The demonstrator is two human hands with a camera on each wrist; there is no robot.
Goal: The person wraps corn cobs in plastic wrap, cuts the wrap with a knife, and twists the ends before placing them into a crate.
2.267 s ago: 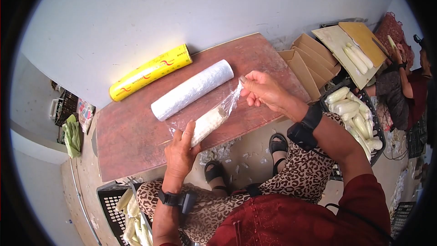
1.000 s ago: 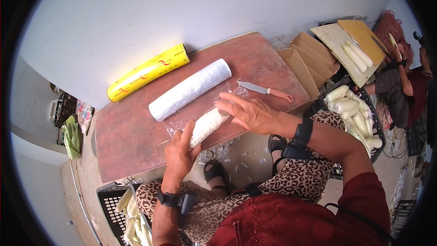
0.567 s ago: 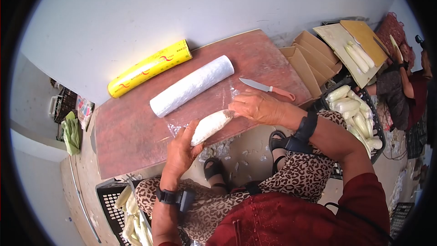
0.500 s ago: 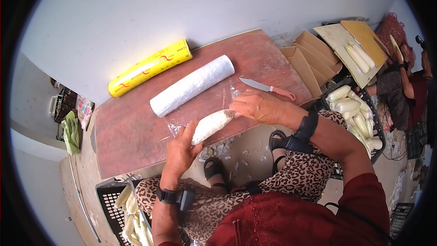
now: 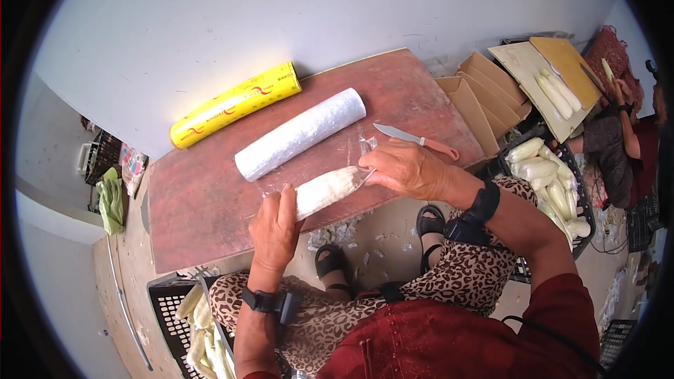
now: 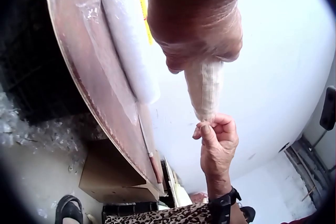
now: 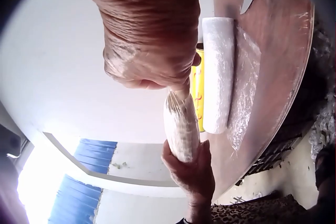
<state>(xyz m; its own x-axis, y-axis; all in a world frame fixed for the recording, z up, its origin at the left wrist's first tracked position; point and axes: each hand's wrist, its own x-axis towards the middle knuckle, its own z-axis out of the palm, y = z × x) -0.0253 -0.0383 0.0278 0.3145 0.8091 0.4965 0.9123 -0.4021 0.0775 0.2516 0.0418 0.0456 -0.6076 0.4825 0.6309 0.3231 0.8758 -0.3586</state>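
A pale, long vegetable (image 5: 327, 191) wrapped in clear film is held above the table's front edge. My left hand (image 5: 274, 228) grips its left end, thumb and fingers around it. At the other end my right hand (image 5: 411, 170) pinches the gathered film between thumb and fingers. The left wrist view shows the right hand (image 6: 216, 148) pinching the tip of the wrapped vegetable (image 6: 205, 90). In the right wrist view the left hand (image 7: 193, 175) wraps around the far end of the vegetable (image 7: 181, 127).
On the red-brown table (image 5: 203, 217) lie a white film roll (image 5: 302, 133), a yellow roll (image 5: 235, 105) and a knife (image 5: 399, 134). Crates of pale vegetables stand at right (image 5: 537, 168) and lower left (image 5: 172, 316). Cardboard (image 5: 477, 109) is behind the right corner; another person sits far right.
The right hand went from pulling film up, to lying spread over the vegetable, to pinching its end. The knife came into view. The vegetable now lies flatter, and the left hand has shifted slightly left.
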